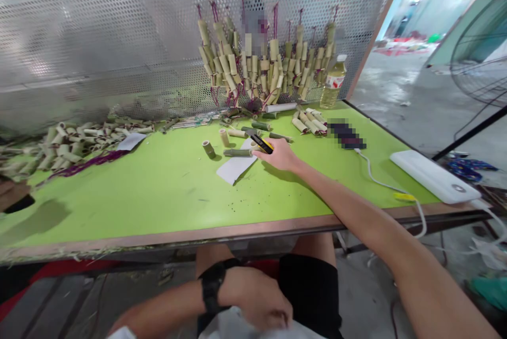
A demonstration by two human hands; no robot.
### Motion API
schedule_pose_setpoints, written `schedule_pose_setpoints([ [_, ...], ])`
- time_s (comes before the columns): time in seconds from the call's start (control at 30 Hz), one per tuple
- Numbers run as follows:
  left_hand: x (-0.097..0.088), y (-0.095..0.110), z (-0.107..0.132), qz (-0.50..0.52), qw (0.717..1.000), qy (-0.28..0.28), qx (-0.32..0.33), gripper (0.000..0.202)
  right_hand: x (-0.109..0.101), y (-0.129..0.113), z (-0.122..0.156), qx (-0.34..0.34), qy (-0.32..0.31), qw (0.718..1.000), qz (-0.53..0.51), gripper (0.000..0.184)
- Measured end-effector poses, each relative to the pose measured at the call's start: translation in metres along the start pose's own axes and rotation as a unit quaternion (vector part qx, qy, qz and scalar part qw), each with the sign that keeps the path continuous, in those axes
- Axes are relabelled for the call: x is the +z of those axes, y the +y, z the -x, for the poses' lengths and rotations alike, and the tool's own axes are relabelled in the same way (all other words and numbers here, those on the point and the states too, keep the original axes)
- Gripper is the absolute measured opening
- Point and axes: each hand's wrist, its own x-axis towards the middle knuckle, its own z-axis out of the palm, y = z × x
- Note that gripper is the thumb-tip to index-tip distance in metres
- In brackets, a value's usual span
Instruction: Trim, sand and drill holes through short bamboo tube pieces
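Observation:
My right hand (280, 155) reaches over the green table, its fingers closed around a black and yellow utility knife (261, 143). Beneath and beside it lie a white paper sheet (233, 170) and a bamboo piece (237, 153) that rests across the sheet's upper part. Two short bamboo tubes, a dark one (208, 150) and a paler one (224, 138), stand upright to the left. Down in my lap is my left hand (257, 297), with a black watch (213, 287) on the wrist. Its fingers are curled against light grey cloth (233, 323); what they pinch is hidden.
Strung bamboo pieces (265, 72) hang on the perforated metal panel (119, 54). A bottle (333, 83), a phone (346, 134) and a cabled white power bank (433, 175) stand or lie at right. Cut bamboo (67, 146) and purple cord (93, 162) lie at left. A fan (483, 54) stands beyond.

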Motion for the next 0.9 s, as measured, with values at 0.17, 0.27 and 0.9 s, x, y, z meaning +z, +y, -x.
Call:
schedule_pose_setpoints([
  [0.17, -0.109, 0.021, 0.047, -0.067, 0.947, 0.314, 0.013, 0.025, 0.001, 0.001, 0.000, 0.008, 0.022, 1.000, -0.011, 0.038],
  [0.27, -0.187, -0.003, 0.065, -0.146, 0.847, 0.503, -0.097, 0.023, 0.000, 0.000, 0.000, 0.007, 0.030, 0.999, -0.017, 0.037],
  [0.9, -0.192, -0.099, 0.043, -0.150, 0.815, 0.559, -0.042, 0.040, 0.011, -0.011, 0.008, -0.042, -0.021, 0.999, -0.023, 0.045],
])
